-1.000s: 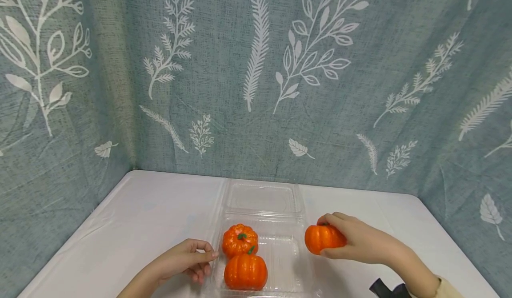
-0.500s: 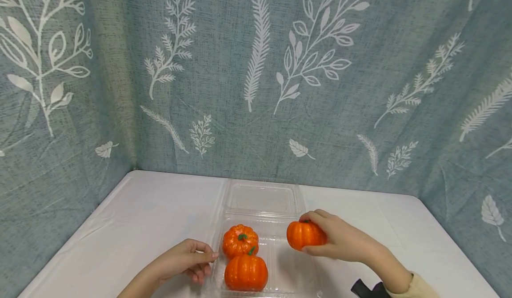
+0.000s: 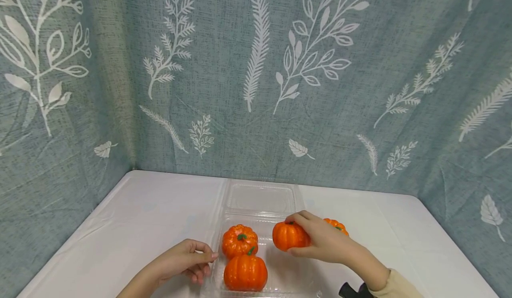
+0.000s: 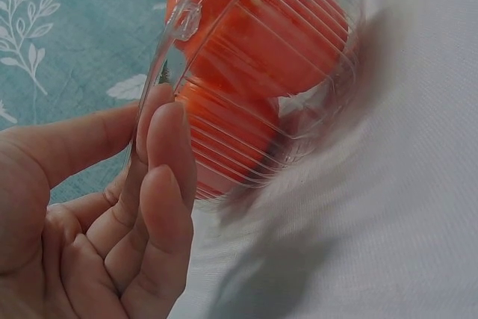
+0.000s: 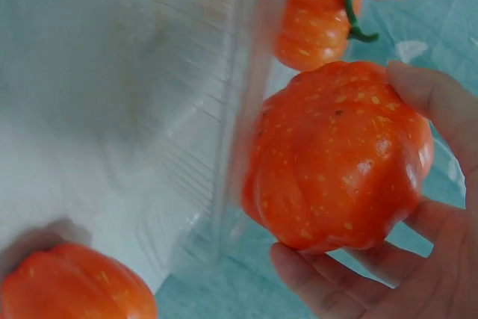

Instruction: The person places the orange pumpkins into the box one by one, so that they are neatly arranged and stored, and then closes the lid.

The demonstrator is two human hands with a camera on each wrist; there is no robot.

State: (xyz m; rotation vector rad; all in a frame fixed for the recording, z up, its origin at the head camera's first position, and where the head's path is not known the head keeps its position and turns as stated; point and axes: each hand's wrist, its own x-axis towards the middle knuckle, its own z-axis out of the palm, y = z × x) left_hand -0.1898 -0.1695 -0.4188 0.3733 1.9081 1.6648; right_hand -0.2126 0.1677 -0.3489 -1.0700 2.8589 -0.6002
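While the left hand (image 3: 189, 261) pinches a clear plastic box (image 3: 280, 275) by its rim, the right hand (image 3: 329, 241) grips a round orange pumpkin (image 3: 289, 237).
We see it over the box, right of two ribbed orange pumpkins (image 3: 246, 273).

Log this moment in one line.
left hand: pinches clear clamshell; right hand: holds pumpkin above it; inside: two pumpkins; outside: one pumpkin; lid: open

Left hand (image 3: 186, 261): one, bare, thumb (image 4: 89, 138) opposed to bent fingers (image 4: 169, 203) in a pinch; left forearm (image 3: 140, 283) rising from my head view's bottom edge. Right hand (image 3: 326, 241): one, bare, curled in a grip, thumb nearer me; right forearm (image 3: 365, 264) slanting, pale sleeve (image 3: 400, 285) behind.
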